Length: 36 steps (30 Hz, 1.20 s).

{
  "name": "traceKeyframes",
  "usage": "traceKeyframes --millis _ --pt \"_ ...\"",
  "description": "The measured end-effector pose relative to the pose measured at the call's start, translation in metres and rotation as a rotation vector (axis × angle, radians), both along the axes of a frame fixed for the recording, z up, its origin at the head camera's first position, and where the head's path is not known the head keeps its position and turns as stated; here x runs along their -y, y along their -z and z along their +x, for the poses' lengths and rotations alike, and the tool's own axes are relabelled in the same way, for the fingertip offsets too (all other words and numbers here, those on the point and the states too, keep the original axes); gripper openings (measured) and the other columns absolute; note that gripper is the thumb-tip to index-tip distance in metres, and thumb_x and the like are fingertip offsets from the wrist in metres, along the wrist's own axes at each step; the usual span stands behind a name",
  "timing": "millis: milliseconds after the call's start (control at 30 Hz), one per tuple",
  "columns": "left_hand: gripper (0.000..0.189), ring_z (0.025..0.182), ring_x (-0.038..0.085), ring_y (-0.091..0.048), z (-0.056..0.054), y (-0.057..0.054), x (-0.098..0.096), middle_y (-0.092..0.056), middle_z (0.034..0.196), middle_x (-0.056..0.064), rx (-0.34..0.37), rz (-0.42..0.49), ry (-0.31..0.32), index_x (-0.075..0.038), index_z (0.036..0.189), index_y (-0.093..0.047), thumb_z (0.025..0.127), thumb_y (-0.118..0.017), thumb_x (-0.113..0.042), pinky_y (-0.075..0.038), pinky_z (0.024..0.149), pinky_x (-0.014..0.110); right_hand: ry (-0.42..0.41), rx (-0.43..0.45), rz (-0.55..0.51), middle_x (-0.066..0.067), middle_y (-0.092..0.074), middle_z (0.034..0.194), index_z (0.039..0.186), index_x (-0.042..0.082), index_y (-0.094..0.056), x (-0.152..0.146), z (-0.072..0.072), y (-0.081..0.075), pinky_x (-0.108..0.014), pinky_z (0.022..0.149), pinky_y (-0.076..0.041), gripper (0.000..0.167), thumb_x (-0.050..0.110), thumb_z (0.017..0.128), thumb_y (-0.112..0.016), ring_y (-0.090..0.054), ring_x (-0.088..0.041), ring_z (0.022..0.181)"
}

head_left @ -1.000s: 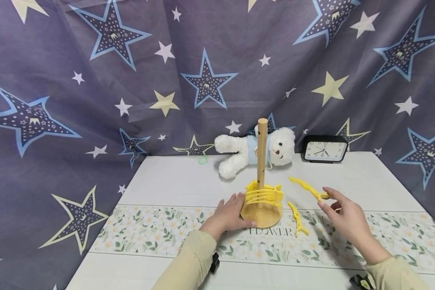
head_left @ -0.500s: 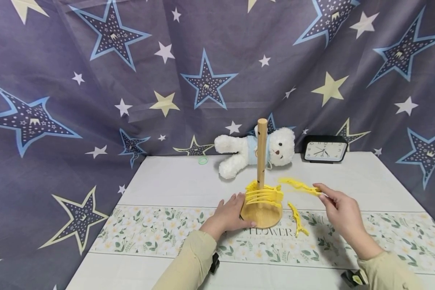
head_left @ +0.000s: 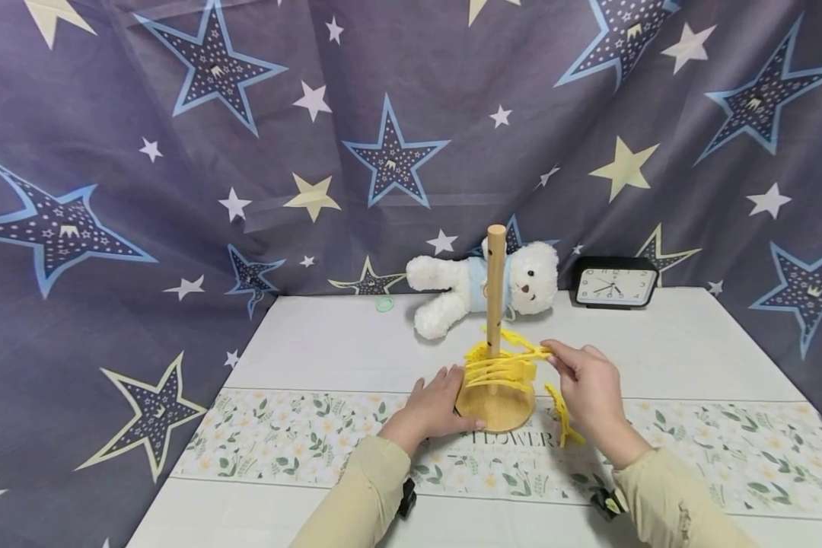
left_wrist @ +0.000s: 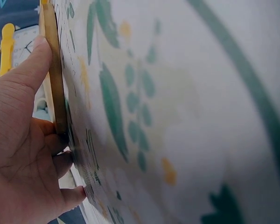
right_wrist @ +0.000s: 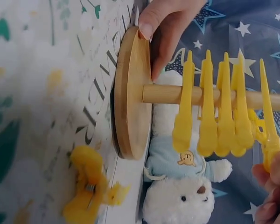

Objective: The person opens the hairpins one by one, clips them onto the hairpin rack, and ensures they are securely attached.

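A wooden stand has a round base (head_left: 496, 415) and an upright post (head_left: 495, 289). My left hand (head_left: 431, 407) holds the base at its left side, the thumb at the front rim. Several yellow alligator hair clips (right_wrist: 207, 107) are stacked around the lower post. My right hand (head_left: 592, 388) pinches the handle end of another yellow hair clip (right_wrist: 269, 112) just above that stack; its prongs are spread, one passing on each side of the post. A loose yellow hair clip (head_left: 563, 418) lies on the table right of the base, partly hidden by my right hand.
Behind the stand a white teddy bear (head_left: 445, 304) in a blue top lies on its side. A black alarm clock (head_left: 615, 283) stands at the back right, and a small green ring (head_left: 384, 304) lies at the back. A star-patterned curtain (head_left: 397, 68) closes off the back.
My right hand has moved left with the hair clip, bringing it from beside the stand to the post, and its prongs have spread. My left hand has stayed at the base.
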<state>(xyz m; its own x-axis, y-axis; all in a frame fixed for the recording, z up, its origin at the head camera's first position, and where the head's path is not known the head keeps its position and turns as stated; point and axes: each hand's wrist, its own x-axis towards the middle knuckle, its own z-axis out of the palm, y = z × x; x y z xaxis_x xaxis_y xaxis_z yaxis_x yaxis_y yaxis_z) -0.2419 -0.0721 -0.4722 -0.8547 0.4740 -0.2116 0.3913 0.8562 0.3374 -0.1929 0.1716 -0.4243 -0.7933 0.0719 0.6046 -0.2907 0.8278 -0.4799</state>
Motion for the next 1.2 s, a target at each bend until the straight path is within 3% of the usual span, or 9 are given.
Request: traceKeyframes --millis 233,400,533,633,733,900,1067,1200 --pt "0.103 0.147 0.026 -0.018 -0.001 0.001 -0.002 -0.021 0.161 0.008 -0.001 0.005 0.002 -0.01 0.157 -0.02 0.082 -0.063 -0.067 -0.013 0.117 0.054 -0.06 -0.047 0.03 0.001 -0.061 0.062 0.109 0.009 -0.076 0.015 -0.011 0.003 -0.028 0.049 -0.032 0.025 0.001 0.086 -0.071 -0.035 -0.012 0.057" --pt "0.102 0.147 0.026 -0.018 0.0 0.001 -0.003 -0.021 0.161 0.008 0.003 0.006 0.006 -0.009 0.156 -0.02 0.083 -0.063 -0.066 -0.013 0.117 0.054 -0.122 0.043 0.021 -0.004 -0.066 0.076 0.123 0.008 -0.068 0.014 -0.013 0.006 -0.028 0.052 -0.035 0.031 0.004 0.092 -0.066 -0.039 -0.013 0.061" --pt "0.102 0.148 0.026 -0.017 0.0 0.001 -0.003 -0.02 0.161 0.008 0.012 0.005 0.0 -0.01 0.157 -0.018 0.084 -0.063 -0.065 -0.012 0.117 0.054 -0.193 0.151 -0.004 -0.011 -0.068 0.108 0.141 0.006 -0.052 0.003 -0.007 0.006 -0.027 0.052 -0.038 0.044 0.013 0.099 -0.058 -0.046 -0.013 0.066" --pt "0.103 0.148 0.024 -0.016 -0.002 0.003 -0.003 -0.019 0.161 0.007 0.012 -0.01 -0.005 -0.012 0.157 -0.017 0.083 -0.063 -0.066 -0.011 0.118 0.053 -0.203 0.183 -0.029 -0.014 -0.061 0.13 0.145 0.006 -0.046 -0.005 -0.001 0.006 -0.025 0.049 -0.04 0.048 0.02 0.1 -0.057 -0.049 -0.011 0.064" --pt "0.104 0.148 0.023 -0.014 -0.004 0.006 -0.002 -0.018 0.162 0.005 0.01 -0.016 -0.009 -0.014 0.158 -0.016 0.082 -0.063 -0.067 -0.01 0.118 0.052 -0.16 0.203 -0.041 -0.014 -0.066 0.119 0.139 0.006 -0.053 -0.013 0.005 0.008 -0.025 0.049 -0.041 0.043 0.021 0.099 -0.06 -0.048 -0.011 0.057" --pt "0.106 0.148 0.022 -0.014 -0.006 0.01 -0.002 -0.017 0.162 0.004 0.002 -0.011 -0.011 -0.014 0.158 -0.015 0.081 -0.062 -0.069 -0.009 0.118 0.053 -0.097 0.279 -0.024 -0.01 -0.069 0.097 0.124 0.005 -0.065 -0.027 0.016 0.012 -0.028 0.052 -0.044 0.032 0.018 0.095 -0.065 -0.053 -0.013 0.061" --pt "0.106 0.148 0.023 -0.013 -0.005 0.009 -0.001 -0.017 0.162 0.004 0.007 0.001 -0.009 -0.014 0.158 -0.014 0.081 -0.062 -0.069 -0.009 0.118 0.053 -0.064 0.376 0.009 -0.014 -0.069 0.101 0.113 0.002 -0.067 -0.037 0.024 0.019 -0.032 0.055 -0.046 0.029 0.02 0.09 -0.07 -0.06 -0.017 0.071" --pt "0.105 0.148 0.023 -0.013 -0.004 0.008 -0.002 -0.017 0.162 0.004 0.011 0.004 -0.007 -0.014 0.158 -0.014 0.082 -0.063 -0.068 -0.008 0.118 0.053 -0.059 0.499 0.055 -0.013 -0.069 0.101 0.11 0.0 -0.065 -0.041 0.028 0.025 -0.035 0.059 -0.049 0.038 0.028 0.087 -0.074 -0.061 -0.015 0.071"
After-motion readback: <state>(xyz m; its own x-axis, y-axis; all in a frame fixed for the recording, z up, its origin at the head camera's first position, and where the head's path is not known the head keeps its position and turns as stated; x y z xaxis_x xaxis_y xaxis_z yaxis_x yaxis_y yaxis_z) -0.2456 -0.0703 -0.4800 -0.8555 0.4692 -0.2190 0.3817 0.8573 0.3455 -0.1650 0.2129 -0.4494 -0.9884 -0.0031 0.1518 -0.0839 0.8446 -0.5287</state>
